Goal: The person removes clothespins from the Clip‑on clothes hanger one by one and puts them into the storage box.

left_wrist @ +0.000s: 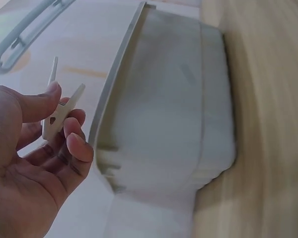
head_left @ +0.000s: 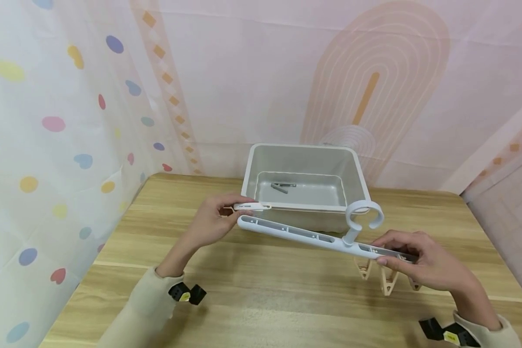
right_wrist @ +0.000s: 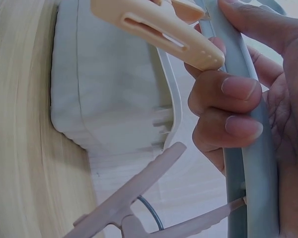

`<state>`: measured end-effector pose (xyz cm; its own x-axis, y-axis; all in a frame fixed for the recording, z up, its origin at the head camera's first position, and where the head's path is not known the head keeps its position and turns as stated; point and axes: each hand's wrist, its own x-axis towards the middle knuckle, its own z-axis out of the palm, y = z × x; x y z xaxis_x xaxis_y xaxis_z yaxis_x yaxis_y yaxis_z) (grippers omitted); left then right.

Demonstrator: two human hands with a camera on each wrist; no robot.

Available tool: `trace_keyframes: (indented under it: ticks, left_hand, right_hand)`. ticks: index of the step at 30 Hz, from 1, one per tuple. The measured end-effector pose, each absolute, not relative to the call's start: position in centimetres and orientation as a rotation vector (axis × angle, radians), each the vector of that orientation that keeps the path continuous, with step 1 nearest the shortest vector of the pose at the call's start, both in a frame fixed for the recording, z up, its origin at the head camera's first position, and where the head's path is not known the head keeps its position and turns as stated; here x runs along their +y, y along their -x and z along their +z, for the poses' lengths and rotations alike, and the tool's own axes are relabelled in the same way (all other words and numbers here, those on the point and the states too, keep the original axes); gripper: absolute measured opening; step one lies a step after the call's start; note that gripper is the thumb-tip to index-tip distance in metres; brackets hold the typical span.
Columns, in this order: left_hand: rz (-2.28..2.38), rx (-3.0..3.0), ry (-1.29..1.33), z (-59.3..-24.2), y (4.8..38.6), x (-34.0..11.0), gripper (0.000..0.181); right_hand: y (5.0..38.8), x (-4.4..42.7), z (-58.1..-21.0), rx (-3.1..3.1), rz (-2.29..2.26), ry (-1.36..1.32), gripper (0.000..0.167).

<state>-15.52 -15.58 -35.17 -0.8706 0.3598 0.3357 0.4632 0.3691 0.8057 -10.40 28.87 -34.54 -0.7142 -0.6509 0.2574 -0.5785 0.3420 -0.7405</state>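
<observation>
My left hand (head_left: 213, 221) pinches a small white clothespin (head_left: 253, 206) by the bin's front rim. In the left wrist view, the handles of this clothespin (left_wrist: 55, 124) spread apart, with thumb and fingers round its body. My right hand (head_left: 437, 265) grips the right end of a pale grey-blue hanger bar (head_left: 287, 233), which slants up to the left and has an open round hook. Below the bar hang several peach and pinkish clothespins (head_left: 388, 284). Close up, one peach clothespin (right_wrist: 164, 34) sits by my right fingers, and a pinkish clothespin (right_wrist: 124, 201) is further along the bar.
A grey plastic bin (head_left: 304, 146) stands at the back of the wooden table (head_left: 261, 309), behind the hanger. Inside it lie grey clothespins (head_left: 282, 187); their exact number is unclear. A patterned cloth (head_left: 243, 72) covers the wall behind.
</observation>
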Motion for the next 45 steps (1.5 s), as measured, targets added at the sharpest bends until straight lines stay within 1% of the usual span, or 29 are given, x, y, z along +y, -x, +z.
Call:
trace_keyframes:
  ticks: [2, 5, 14, 22, 26, 32, 34, 40, 45]
  left_hand:
    - [-1.503, -2.502, 0.764, -34.8, 16.0, -15.6, 0.025]
    - [-1.452, -2.490, 0.765, -34.4, 16.9, -15.7, 0.025]
    - [-1.404, -2.549, 0.719, -33.0, 19.0, -15.2, 0.023]
    - [-1.280, -2.546, 0.777, -31.7, 20.9, -14.4, 0.022]
    - [-1.194, -2.565, 0.792, -31.2, 21.8, -14.0, 0.021]
    - [-1.083, -2.639, 0.747, -31.1, 23.3, -13.2, 0.020]
    - [-1.056, -2.668, 0.730, -31.2, 23.7, -13.2, 0.023]
    - [-1.043, -2.694, 0.678, -31.8, 24.3, -13.8, 0.042]
    - [-1.072, -2.636, 0.645, -31.3, 23.9, -14.4, 0.047]
  right_hand:
    - [10.4, 28.9, -34.6, 2.501, -1.330, 1.149, 0.037]
    - [10.4, 28.9, -34.6, 2.503, -1.328, 1.154, 0.037]
    - [10.2, 29.0, -34.8, 2.493, -1.320, 1.067, 0.033]
    - [10.4, 29.1, -34.6, 2.472, -1.338, 1.050, 0.032]
    - [10.4, 29.2, -34.4, 2.477, -1.327, 1.031, 0.031]
    - [10.5, 29.2, -34.4, 2.473, -1.323, 1.018, 0.030]
    - [10.5, 29.2, -34.5, 2.467, -1.328, 1.009, 0.029]
    - [10.6, 29.1, -34.7, 2.459, -1.331, 1.034, 0.029]
    - [10.6, 29.1, -34.7, 2.473, -1.317, 1.030, 0.029]
